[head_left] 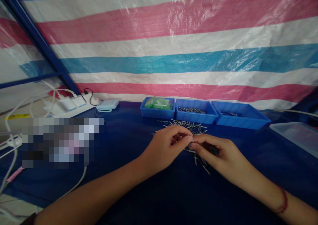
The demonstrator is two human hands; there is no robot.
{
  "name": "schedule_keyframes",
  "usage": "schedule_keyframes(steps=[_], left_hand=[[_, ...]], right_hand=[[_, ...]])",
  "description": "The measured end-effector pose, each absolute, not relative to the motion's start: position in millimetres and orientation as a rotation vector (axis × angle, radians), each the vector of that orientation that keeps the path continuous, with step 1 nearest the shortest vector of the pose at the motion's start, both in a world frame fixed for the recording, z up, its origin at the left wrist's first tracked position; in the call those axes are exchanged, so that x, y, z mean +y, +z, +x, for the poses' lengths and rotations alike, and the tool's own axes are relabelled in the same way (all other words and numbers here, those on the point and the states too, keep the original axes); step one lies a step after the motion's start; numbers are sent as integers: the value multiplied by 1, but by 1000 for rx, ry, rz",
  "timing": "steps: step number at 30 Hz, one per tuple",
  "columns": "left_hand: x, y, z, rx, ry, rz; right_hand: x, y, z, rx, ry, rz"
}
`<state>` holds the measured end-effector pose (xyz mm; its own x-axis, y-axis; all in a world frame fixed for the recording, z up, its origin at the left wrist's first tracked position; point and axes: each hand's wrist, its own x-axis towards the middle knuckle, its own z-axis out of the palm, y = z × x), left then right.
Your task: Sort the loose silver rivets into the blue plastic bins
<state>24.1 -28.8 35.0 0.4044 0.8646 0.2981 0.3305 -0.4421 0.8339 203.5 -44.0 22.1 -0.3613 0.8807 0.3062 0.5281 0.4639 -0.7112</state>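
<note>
Both hands meet over a loose pile of thin metal pins (pixel 201 128) on the dark blue table. My left hand (pixel 169 147) is closed, thumb and index finger pinched on something too small to make out. Fingertip to fingertip with it, my right hand (pixel 218 152) is also pinched, its held item hidden by the fingers. More pins lie beneath and between the hands. Behind the pile stand three blue bins: the left bin (pixel 157 113) holds green packets (pixel 159 103), the middle bin (pixel 196 118) holds many small metal pieces, and the right bin (pixel 242 121) holds a few.
A clear plastic container (pixel 295 137) sits at the right. At the back left are a white power strip (pixel 79 109) with plugs and cables, and a light blue case (pixel 107 105). A blurred-out item lies on the left. A striped sheet (pixel 174 62) hangs behind the table (pixel 119 135).
</note>
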Motion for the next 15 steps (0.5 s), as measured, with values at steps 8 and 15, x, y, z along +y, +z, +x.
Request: schedule_keyframes(steps=[8, 15], left_hand=[[-29, 35, 25, 1015, 984, 1979], [-29, 37, 25, 1035, 985, 1979]], right_hand=[[-44, 21, 203, -1993, 642, -1186], [-41, 18, 204, -1885, 597, -1229]])
